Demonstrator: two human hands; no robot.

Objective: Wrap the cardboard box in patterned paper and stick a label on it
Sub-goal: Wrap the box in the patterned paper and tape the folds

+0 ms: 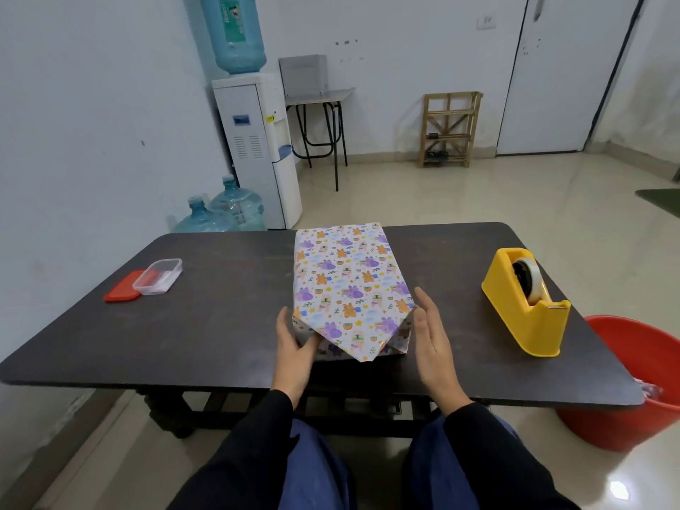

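Here, the wrapped cardboard box [346,281] is lying flat on the dark table [220,307], stretching away from the fingertips of both hands. Its near end is sitting right between them. The patterned paper is already covering the top and the sides. At the near end a pointed triangular flap [358,336] is hanging down, and no tape is showing on it.

The left hand [294,347] is resting against the near left corner. Its thumb is lying along the side and its fingers [308,344] are touching the end face just beside the flap. They are only gently bent and pressing, not clamping. The right hand [432,340] is standing open with straight fingers, empty, just beside the near right corner. I cannot tell whether it is touching the paper.

In my judgement the box is handling as light and stiff, while the paper is thin, smooth and easy to crease or tear. Taking hold at the two near corners, with flat fingers pressing the flap against the end face, seems the safest way. Pinching the paper alone could be pulling the folds open.

The yellow tape dispenser [526,303] is standing well apart to the right of the right fingers. A clear plastic container [158,276], leaning on its red lid [123,290], is lying well apart to the left of the left fingers.
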